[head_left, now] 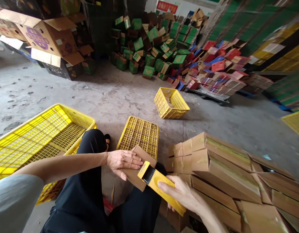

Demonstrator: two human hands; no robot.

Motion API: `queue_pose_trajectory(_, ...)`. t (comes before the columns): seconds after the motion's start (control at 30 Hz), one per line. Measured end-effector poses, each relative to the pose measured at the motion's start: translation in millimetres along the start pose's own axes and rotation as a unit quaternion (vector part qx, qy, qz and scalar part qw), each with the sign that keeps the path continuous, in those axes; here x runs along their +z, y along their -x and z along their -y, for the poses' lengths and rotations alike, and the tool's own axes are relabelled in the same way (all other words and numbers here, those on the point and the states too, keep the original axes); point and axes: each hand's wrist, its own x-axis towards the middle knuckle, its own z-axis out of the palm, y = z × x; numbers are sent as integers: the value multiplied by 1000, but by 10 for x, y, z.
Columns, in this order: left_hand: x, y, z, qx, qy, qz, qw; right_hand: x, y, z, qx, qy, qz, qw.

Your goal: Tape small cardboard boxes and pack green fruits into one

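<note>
My left hand lies with its fingers stretched out flat on a brown piece of cardboard above my lap. In my right hand is a narrow yellow box, gripped around its sides with the thumb on top. The box's near-left end is open, showing a dark inside, and a flap sticks out there over the cardboard's right edge. Just beyond my left hand, an upturned yellow crate stands on the floor.
A large yellow crate stands at my left. Flattened brown cartons are stacked on my right. Farther off are a smaller yellow crate, a heap of green boxes, red and blue boxes, and open cartons.
</note>
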Motion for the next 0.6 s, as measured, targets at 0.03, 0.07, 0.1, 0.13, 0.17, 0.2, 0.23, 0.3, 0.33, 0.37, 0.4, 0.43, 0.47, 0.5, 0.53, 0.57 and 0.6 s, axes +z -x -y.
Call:
queue_pose_trajectory(0.03,-5,7,16,-4,3,6,1000,-12,-16,-3,-3,4,3,1000)
queue_pose_trajectory(0.07,-6,16,26,-10,6,14,1000,-18,-29,-4,-4,5,4,1000)
queue_pose_trajectory(0.1,-4,25,30,-16,9,21,1000,-21,-37,-4,-4,2,3,1000)
queue_pose_trajectory(0.13,3,36,31,-20,12,27,999,-22,-43,-1,-4,-2,0,1000)
queue_pose_trajectory(0.17,12,48,30,-25,15,32,999,-23,-48,2,-3,-7,0,1000)
queue_pose_trajectory(0.2,25,59,29,-29,18,35,999,-27,-52,6,-2,-9,1,1000)
queue_pose_trajectory(0.23,40,69,29,-32,20,37,999,-35,-57,7,0,-12,3,1000)
queue_pose_trajectory(0.3,68,86,34,-39,25,33,998,-67,-67,-4,8,-14,7,1000)
queue_pose_trajectory(0.33,79,94,38,-41,26,29,998,-91,-71,-20,14,-13,11,1000)
queue_pose_trajectory(0.37,86,101,42,-44,28,25,998,-118,-71,-44,20,-11,17,1000)
queue_pose_trajectory(0.4,87,106,45,-46,29,21,998,-148,-66,-74,24,-10,22,999)
queue_pose_trajectory(0.43,82,108,47,-46,31,18,998,-176,-56,-109,26,-10,26,999)
queue_pose_trajectory(0.47,71,106,45,-46,33,16,998,-202,-39,-145,26,-12,26,999)
queue_pose_trajectory(0.5,52,100,41,-46,35,15,998,-223,-18,-179,23,-18,22,999)
queue_pose_trajectory(0.53,26,89,32,-47,37,15,998,-237,5,-207,19,-26,15,999)
queue_pose_trajectory(0.57,-8,73,19,-49,40,17,998,-244,27,-227,14,-34,4,999)
queue_pose_trajectory(0.6,-47,55,2,-52,42,21,998,-245,46,-238,11,-39,-7,999)
